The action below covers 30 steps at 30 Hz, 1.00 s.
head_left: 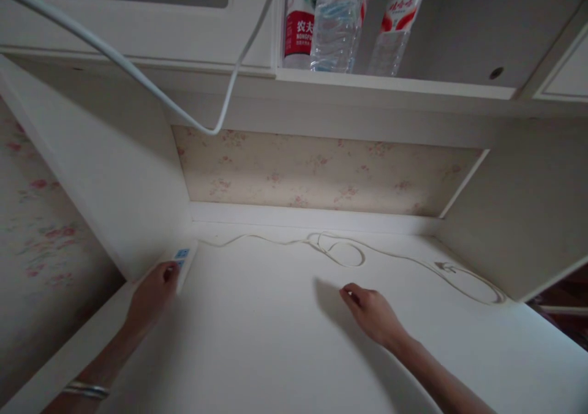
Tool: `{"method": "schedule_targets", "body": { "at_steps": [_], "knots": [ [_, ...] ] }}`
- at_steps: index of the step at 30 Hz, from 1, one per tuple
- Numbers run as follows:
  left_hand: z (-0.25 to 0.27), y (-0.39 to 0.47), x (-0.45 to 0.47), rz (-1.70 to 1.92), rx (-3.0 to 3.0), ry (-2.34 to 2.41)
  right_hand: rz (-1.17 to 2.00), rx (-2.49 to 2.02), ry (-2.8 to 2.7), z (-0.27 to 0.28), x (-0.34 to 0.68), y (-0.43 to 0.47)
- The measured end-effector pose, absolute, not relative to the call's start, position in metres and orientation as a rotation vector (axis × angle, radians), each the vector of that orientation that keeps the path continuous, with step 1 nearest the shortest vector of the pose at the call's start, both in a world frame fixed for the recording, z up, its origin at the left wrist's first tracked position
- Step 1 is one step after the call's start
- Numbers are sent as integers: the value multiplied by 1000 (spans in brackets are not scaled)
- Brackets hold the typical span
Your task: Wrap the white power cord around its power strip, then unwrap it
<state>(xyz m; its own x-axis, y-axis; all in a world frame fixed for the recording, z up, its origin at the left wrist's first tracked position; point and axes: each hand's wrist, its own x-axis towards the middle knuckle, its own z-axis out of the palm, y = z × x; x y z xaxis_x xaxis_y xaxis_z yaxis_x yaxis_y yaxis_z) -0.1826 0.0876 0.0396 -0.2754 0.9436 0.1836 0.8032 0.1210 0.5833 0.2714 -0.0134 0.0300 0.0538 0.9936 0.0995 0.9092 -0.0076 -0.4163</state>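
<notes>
My left hand (pixel 156 290) is at the left of the white desktop, fingers curled together. It overlaps a white power strip (pixel 187 266) with blue labels, which lies by the left side panel. Whether the fingers touch the strip or hold anything small, I cannot tell. My right hand (pixel 373 316) hovers over the middle right of the desktop, thumb and fingers pinched together, with nothing showing between them. Its shadow falls to the left. Behind it a thin white cable (pixel 275 241) runs from the strip along the back, loops loosely, and reaches a plug (pixel 445 267) at the right.
Overhead, a shelf (pixel 395 84) holds a red-labelled bottle (pixel 299 28), a clear plastic bottle (pixel 337 34) and another clear bottle (pixel 390 40). A thick white cord (pixel 138 77) hangs down in front of the cabinet. Side panels (pixel 514 199) bound the desktop.
</notes>
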Motion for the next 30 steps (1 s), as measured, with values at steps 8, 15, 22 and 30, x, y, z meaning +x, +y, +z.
{"method": "schedule_targets", "body": {
  "at_steps": [8,15,22,30],
  "knots": [
    [16,42,-33,849,1775,1250,996,-1545,-1441,-1,152,-12],
    [-7,33,1,840,1669,1106,972,-1450,-1423,-18,141,-8],
    [-11,31,-6,818,1643,1097,1010,-1418,-1488,-18,142,-11],
    [-12,31,-8,879,1653,1145,989,-1412,-1518,-13,139,-14]
  ]
}}
